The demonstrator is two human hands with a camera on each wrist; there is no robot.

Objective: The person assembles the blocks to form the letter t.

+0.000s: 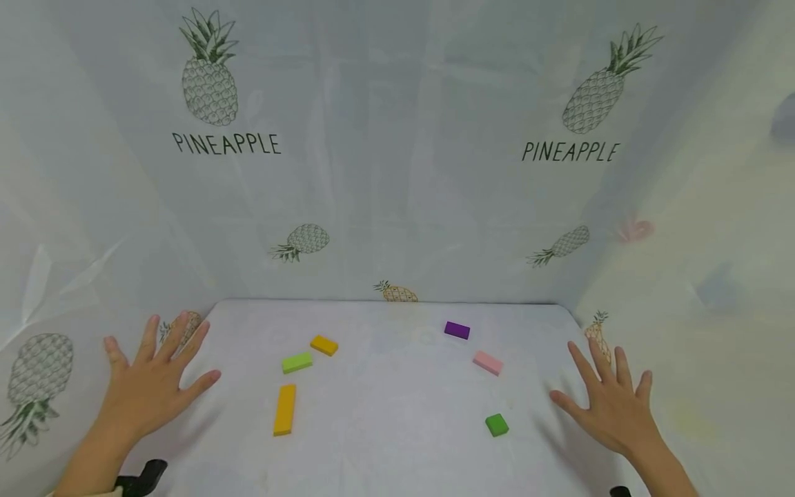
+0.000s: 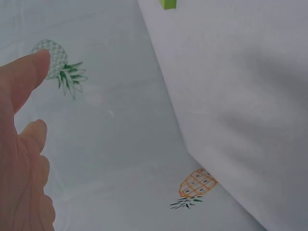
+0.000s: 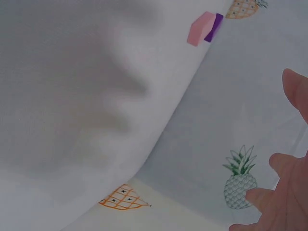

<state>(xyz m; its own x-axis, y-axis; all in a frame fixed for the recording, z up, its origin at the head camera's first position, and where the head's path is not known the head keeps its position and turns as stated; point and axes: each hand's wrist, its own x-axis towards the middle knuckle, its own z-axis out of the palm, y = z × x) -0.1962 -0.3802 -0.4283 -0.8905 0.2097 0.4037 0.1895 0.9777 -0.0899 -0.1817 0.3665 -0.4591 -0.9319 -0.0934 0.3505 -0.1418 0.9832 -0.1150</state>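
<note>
With fingers spread, my left hand (image 1: 149, 390) hovers over the table's left edge and holds nothing. Nearest to it are a long yellow-orange block (image 1: 284, 410), a lime green block (image 1: 297, 362) and a shorter yellow-orange block (image 1: 324, 345). My right hand (image 1: 617, 407), also spread and holding nothing, is above the right edge. A green block (image 1: 497, 424), a pink block (image 1: 488, 363) and a purple block (image 1: 457, 330) lie to its left. Pink and purple blocks overlap in the right wrist view; only a corner of a green block (image 2: 168, 4) shows in the left wrist view.
The white tabletop (image 1: 385, 400) has rounded far corners. Behind it and at both sides hangs a pale curtain (image 1: 397, 172) printed with pineapples. Dark straps (image 1: 145, 478) show near the left wrist, and hand shadows fall on the table.
</note>
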